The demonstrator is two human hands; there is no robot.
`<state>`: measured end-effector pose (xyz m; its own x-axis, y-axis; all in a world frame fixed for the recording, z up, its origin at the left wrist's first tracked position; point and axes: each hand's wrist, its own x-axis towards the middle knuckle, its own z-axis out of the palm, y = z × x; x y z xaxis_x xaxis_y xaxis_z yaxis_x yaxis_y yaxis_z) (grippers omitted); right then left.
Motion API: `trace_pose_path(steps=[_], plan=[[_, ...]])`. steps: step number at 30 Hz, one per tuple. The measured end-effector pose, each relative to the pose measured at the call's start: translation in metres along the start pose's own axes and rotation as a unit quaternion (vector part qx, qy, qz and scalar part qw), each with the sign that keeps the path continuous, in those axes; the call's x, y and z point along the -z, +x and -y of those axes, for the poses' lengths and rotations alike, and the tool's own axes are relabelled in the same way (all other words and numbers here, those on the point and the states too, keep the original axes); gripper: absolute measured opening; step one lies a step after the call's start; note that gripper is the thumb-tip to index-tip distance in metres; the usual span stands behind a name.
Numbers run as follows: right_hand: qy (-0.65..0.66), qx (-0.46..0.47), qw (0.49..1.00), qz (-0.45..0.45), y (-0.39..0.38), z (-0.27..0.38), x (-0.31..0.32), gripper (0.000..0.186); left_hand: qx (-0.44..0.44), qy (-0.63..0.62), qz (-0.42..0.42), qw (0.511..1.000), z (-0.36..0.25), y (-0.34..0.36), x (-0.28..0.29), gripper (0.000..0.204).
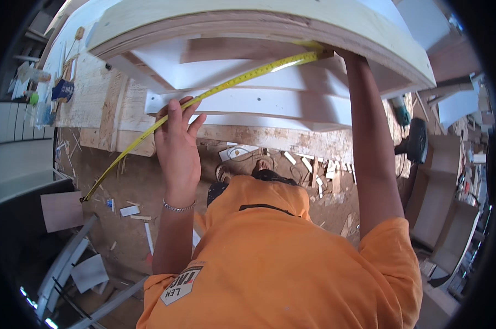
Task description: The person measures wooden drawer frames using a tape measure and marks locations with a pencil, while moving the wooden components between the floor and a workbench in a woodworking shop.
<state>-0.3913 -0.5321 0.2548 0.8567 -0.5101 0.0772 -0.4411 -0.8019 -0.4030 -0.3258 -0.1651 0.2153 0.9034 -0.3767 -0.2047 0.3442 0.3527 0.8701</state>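
Here, the left hand (177,134) pinches a long yellow measuring tape (253,73), which slants into a white-lined, pale wooden box (215,27) toward the right hand (345,54), whose partly hidden grip I cannot tell.

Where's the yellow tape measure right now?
In the head view, the yellow tape measure slants from the left side, through the left hand, up into the white-lined wooden box, toward the mostly hidden right hand.

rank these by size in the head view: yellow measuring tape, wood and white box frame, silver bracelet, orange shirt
Largest, too close to rank: wood and white box frame, orange shirt; differing camera nearness adds doubt
Next: yellow measuring tape, long but thin
Smallest: silver bracelet
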Motion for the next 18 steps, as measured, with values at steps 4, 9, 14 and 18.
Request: trace_pose_path(steps=[4, 9, 14, 18], plan=[[0.014, 0.046, 0.999, -0.002, -0.064, 0.000, -0.017, 0.038, 0.058, 0.008, 0.042, 0.997, 0.010, 0.008, -0.005, 0.030], [0.012, 0.029, 0.960, -0.278, -0.186, 0.042, -0.039, 0.038, 0.100, 0.006, 0.093, 0.991, 0.028, 0.026, 0.000, 0.031], [0.086, -0.304, 0.903, -0.291, -0.326, 0.024, -0.112, 0.030, 0.081, 0.009, 0.179, 0.980, 0.038, 0.053, -0.003, 0.034], [0.122, -0.541, 0.813, -0.177, -0.459, 0.047, -0.225, 0.030, 0.081, 0.055, 0.242, 0.965, 0.025, 0.044, -0.026, 0.048]])
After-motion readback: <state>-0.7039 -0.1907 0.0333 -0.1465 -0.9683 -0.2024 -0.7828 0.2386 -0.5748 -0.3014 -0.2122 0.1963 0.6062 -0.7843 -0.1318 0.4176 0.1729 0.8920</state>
